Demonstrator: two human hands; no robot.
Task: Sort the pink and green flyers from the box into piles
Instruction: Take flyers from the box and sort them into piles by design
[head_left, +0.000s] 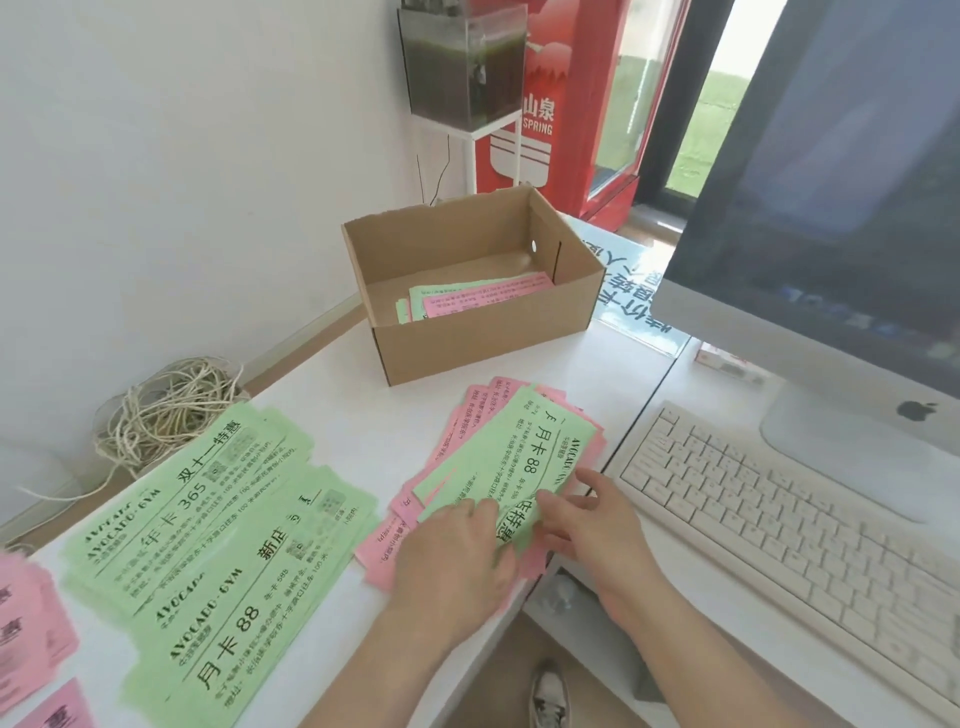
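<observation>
A mixed stack of pink and green flyers (519, 452) lies on the white desk in front of the cardboard box (483, 338). My left hand (452, 556) rests flat on the stack's near end. My right hand (587, 514) touches the top green flyer's near edge with its fingertips; whether it pinches the sheet is unclear. More pink and green flyers (483, 299) lie inside the box. A pile of green flyers (218, 530) spreads at the left. Pink flyers (26, 629) sit at the far left edge.
A coil of twine (166, 410) lies by the wall at the left. A white keyboard (810, 530) and a monitor (841, 208) stand at the right. The desk's front edge runs just under my wrists. A small tank (462, 67) stands on a stand behind the box.
</observation>
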